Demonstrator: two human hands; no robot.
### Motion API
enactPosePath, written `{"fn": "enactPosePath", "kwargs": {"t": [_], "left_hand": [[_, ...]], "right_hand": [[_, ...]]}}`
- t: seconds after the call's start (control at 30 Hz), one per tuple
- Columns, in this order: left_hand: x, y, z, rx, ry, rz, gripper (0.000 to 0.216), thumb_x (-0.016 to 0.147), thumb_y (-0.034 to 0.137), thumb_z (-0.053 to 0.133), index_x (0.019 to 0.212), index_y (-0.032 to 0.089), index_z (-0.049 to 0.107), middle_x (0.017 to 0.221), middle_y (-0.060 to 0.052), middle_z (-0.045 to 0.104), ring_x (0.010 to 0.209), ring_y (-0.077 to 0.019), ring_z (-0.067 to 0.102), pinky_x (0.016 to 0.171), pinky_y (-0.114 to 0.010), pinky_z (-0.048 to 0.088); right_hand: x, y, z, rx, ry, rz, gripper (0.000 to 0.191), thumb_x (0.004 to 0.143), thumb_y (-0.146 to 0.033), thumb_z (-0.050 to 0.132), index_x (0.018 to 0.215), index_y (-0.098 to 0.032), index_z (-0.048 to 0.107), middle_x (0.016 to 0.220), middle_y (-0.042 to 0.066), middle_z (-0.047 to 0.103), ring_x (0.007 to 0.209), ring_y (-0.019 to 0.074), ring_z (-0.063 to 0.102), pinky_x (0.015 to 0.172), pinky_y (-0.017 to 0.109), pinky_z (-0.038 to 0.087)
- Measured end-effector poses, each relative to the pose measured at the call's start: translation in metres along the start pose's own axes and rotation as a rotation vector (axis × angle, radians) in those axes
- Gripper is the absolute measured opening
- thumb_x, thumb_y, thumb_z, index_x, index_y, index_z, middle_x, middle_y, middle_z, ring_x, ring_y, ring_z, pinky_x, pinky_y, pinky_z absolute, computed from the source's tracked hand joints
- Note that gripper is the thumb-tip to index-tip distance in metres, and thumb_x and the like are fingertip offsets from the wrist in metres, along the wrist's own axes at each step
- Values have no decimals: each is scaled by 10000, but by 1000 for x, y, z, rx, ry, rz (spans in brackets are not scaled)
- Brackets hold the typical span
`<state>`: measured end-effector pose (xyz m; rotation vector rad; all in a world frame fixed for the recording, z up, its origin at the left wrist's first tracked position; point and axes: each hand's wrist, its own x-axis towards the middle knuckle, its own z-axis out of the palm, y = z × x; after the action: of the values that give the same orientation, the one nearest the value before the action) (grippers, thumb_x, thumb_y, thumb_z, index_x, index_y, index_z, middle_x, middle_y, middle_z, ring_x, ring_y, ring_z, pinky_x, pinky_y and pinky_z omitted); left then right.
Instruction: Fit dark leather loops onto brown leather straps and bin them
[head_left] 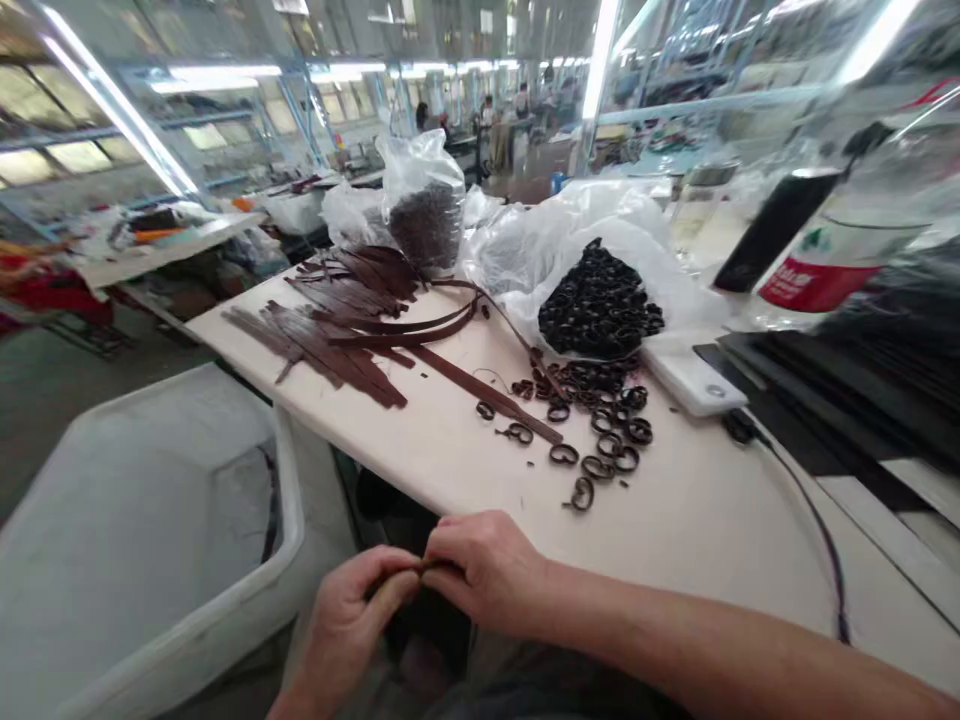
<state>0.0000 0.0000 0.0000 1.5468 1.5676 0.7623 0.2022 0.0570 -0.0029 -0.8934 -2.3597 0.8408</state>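
Observation:
My left hand (356,610) and my right hand (487,570) meet fingertip to fingertip just off the near table edge. Both are closed in a pinch on a small brown strip, mostly hidden by the fingers. Beyond them, dark curled loops (598,468) lie scattered on the table (675,560). Behind these, a heap of black loops (600,305) sits in an open clear plastic bag (510,245). Flat dark-brown strips (330,350) are piled at the far left, and one long strip (480,388) reaches toward the loops.
A large white bin (292,480) stands left of the table, below its edge. To the right are a white power bank (694,380) with a black cable (814,510), a red-labelled bottle (817,270), a black cylinder (776,230) and stacked black sheets (847,420). Another filled bag (427,215) stands behind.

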Motion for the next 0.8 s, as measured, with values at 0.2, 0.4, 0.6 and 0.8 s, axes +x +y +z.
{"fn": "enactPosePath", "kwargs": {"t": [0.2,0.4,0.6,0.8], "left_hand": [[48,19,-20,-139,-60,-4,282,805,431,658,931,196,751,701,-27,708,629,-169,640,599,-245,522],[143,65,3,11,-1,300,189,816,354,660,852,195,755,763,-34,721,673,-169,648,649,-262,512],[213,103,58,552,-87,624,139,845,215,633,894,217,763,953,-54,723,838,-193,647,811,-305,480],[246,108,95,721,-151,617,140,763,166,683,860,224,765,824,-74,720,892,-254,633,866,-354,463]], "right_hand": [[3,-1,0,8,-26,19,94,845,-283,656,821,-196,683,768,-8,701,684,121,621,574,203,370],[0,5,10,-51,-92,-19,112,813,-312,677,787,-206,652,779,-24,682,660,114,588,529,225,329],[0,6,8,-75,-162,-22,165,841,-369,656,809,-208,654,823,-13,702,705,127,612,534,230,339],[2,2,4,-91,-214,-4,212,881,-414,588,843,-213,647,885,6,725,731,146,632,527,243,340]]}}
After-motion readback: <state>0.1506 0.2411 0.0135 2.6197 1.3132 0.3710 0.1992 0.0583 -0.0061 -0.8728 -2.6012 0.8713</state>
